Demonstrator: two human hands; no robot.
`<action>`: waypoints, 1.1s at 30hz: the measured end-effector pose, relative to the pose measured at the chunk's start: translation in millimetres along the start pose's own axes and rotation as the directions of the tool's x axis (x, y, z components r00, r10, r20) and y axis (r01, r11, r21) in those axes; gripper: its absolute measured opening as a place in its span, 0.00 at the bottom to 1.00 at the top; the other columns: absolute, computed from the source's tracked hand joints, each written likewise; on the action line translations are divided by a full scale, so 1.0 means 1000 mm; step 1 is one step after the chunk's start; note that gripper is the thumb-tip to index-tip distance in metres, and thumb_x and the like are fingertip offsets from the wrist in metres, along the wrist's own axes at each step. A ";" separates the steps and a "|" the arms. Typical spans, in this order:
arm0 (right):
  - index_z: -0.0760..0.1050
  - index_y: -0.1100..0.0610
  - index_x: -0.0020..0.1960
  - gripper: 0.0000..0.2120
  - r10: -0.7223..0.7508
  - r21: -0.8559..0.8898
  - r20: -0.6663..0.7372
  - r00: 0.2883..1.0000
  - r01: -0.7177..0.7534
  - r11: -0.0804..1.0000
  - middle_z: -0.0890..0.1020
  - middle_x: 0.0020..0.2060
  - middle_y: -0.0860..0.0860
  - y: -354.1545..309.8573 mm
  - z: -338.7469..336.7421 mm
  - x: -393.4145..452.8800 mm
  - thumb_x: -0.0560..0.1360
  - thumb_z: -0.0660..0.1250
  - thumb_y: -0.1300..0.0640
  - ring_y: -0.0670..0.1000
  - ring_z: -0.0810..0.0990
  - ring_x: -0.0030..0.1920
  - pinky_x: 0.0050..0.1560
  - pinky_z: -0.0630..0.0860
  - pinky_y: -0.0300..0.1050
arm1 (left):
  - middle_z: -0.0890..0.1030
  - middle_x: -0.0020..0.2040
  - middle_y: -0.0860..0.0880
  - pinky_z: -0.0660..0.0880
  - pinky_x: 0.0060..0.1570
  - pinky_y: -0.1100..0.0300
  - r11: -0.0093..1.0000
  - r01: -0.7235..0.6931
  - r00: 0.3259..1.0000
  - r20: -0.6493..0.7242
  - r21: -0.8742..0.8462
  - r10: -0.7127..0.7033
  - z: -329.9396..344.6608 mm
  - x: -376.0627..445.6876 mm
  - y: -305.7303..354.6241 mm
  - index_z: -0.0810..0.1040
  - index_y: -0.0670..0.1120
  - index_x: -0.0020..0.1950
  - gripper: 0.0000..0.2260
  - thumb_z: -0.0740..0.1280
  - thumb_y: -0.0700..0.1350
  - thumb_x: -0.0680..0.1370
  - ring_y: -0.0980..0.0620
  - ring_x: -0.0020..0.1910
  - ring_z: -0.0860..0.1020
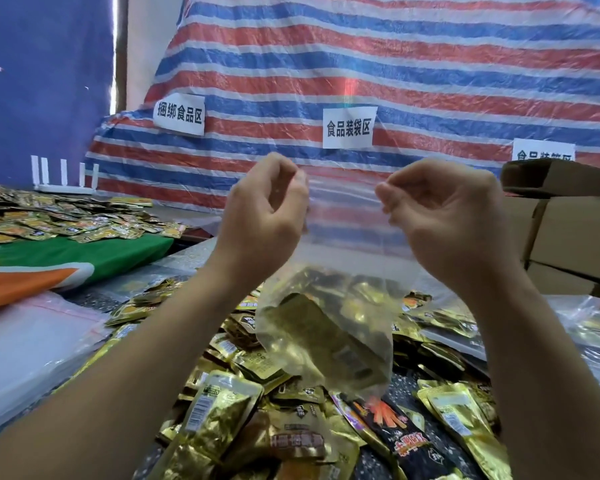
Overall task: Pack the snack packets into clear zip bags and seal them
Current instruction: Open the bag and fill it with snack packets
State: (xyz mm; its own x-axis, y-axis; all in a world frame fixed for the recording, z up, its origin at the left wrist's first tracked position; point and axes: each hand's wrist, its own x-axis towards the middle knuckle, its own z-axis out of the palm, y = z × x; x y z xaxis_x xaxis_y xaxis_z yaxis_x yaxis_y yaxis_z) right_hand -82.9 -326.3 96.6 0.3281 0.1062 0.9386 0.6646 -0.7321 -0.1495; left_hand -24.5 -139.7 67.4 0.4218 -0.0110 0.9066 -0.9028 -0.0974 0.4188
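A clear zip bag hangs in the air in front of me, its top edge stretched between both hands. My left hand pinches the top left corner; my right hand pinches the top right. Several gold snack packets sit bunched in the bag's bottom. Below it a pile of loose gold packets and a black packet cover the table.
A stack of clear empty bags lies at the left. Further left a green and orange cloth carries more packets. Cardboard boxes stand at the right. A striped tarp with paper labels hangs behind.
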 end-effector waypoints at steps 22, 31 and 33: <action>0.78 0.56 0.41 0.13 0.624 0.679 0.031 0.781 -0.475 0.560 0.82 0.33 0.49 0.018 0.024 -0.008 0.83 0.61 0.60 0.47 0.81 0.36 0.39 0.80 0.42 | 0.77 0.30 0.43 0.71 0.34 0.48 0.999 -0.001 0.998 0.058 -0.052 0.004 -0.034 0.026 -0.029 0.74 0.37 0.40 0.13 0.63 0.41 0.82 0.42 0.30 0.74; 0.79 0.60 0.47 0.07 0.715 0.266 0.324 0.619 -0.785 0.560 0.83 0.38 0.52 0.031 0.057 -0.025 0.81 0.64 0.59 0.46 0.83 0.34 0.41 0.81 0.43 | 0.73 0.28 0.44 0.70 0.31 0.47 0.995 -0.014 1.000 -0.017 -0.104 0.012 -0.034 0.023 -0.025 0.71 0.31 0.40 0.15 0.62 0.40 0.82 0.46 0.27 0.71; 0.80 0.56 0.47 0.06 0.664 0.140 0.389 0.639 -0.754 0.642 0.84 0.37 0.48 0.029 0.065 -0.030 0.80 0.65 0.57 0.41 0.82 0.33 0.36 0.79 0.37 | 0.73 0.28 0.45 0.70 0.31 0.48 0.994 -0.013 1.000 -0.025 -0.108 0.011 -0.033 0.024 -0.025 0.71 0.31 0.40 0.14 0.62 0.39 0.82 0.48 0.27 0.71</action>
State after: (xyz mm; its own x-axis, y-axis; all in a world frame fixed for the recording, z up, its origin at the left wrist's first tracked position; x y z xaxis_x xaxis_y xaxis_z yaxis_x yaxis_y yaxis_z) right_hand -29.6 -307.0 43.6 0.9119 -0.1571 0.3793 0.2738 -0.4557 -0.8470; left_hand 5.0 -104.7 80.6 0.4099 0.0128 0.9120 -0.9121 0.0107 0.4098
